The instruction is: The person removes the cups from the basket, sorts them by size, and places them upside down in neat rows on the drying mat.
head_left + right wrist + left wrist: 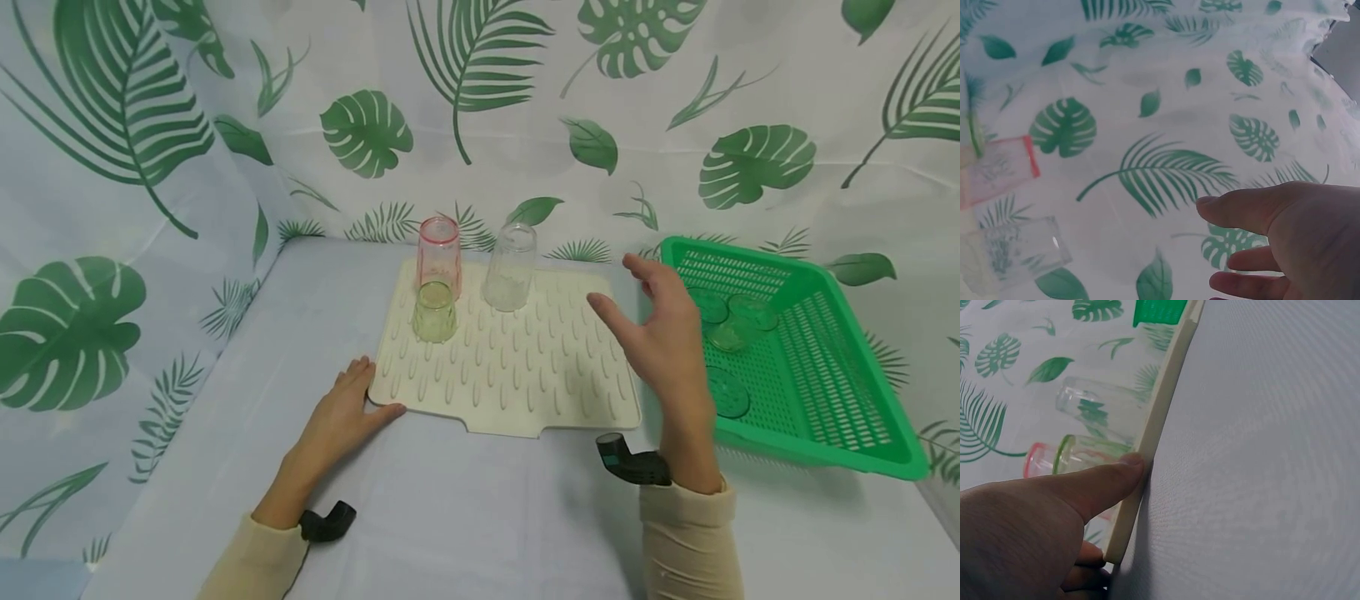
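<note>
My left hand (341,417) holds the near-left corner of a cream drying mat (480,400) with raised ridges, its thumb (1113,478) on the front edge and its fingers along the left side. On the mat's left part stand a pink-tinted glass (439,242) and, in front of it, a shorter yellow-green glass (435,321). A clear glass (512,271) stands to their right. My right hand (663,333) is raised between the mat and a green basket (825,350), thumb and fingers spread apart with nothing between them.
Inside the basket at the right are several glasses (752,312), their round rims showing. A leaf-patterned cloth (517,133) hangs behind the white-covered table (480,508). Each wrist wears a small black camera (633,467).
</note>
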`<state>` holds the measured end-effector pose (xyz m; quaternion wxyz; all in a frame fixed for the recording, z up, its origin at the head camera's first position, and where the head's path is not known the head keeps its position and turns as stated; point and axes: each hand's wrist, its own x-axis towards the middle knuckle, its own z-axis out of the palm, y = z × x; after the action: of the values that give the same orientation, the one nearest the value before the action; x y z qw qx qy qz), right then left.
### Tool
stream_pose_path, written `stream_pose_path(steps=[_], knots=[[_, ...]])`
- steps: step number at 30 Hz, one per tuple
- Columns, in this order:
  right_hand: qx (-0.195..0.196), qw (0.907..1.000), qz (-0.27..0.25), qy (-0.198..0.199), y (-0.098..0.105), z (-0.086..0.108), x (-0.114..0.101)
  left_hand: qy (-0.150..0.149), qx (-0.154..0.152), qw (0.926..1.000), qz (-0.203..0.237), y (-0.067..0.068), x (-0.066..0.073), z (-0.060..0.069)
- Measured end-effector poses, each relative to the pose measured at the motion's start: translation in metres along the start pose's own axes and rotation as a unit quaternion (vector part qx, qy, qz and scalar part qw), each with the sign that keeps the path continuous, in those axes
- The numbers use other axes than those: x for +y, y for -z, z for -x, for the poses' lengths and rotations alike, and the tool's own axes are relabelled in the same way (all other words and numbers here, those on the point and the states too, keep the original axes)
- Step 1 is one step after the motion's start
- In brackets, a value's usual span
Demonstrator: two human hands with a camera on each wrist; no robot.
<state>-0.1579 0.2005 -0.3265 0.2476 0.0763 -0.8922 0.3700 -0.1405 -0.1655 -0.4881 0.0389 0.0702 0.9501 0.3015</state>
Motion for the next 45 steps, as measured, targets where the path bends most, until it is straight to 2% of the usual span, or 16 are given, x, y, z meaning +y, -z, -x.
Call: stream_pose_path(steps=[8,17,29,36,45], knots=[[-0.014,0.9991,0.016,-0.036,0.012,0.000,0.010,-0.001,0.001,1.0000,-0.004,-0.001,-0.003,0.000],[-0.008,0.9965,0.031,-0.077,0.029,0.000,0.022,-0.001,0.001,1.0000,-0.004,-0.001,-0.001,0.001],[0.004,0.9878,0.051,-0.147,0.050,0.000,0.044,0.001,0.000,1.0000,-0.005,-0.001,-0.002,0.001],[-0.019,0.9802,0.077,-0.181,0.059,0.001,0.055,0.002,0.001,1.0000,-0.007,-0.001,-0.001,0.001],[-0.084,0.9687,0.131,-0.193,0.068,0.000,0.070,0.000,0.000,1.0000,-0.009,0.000,-0.001,0.000]])
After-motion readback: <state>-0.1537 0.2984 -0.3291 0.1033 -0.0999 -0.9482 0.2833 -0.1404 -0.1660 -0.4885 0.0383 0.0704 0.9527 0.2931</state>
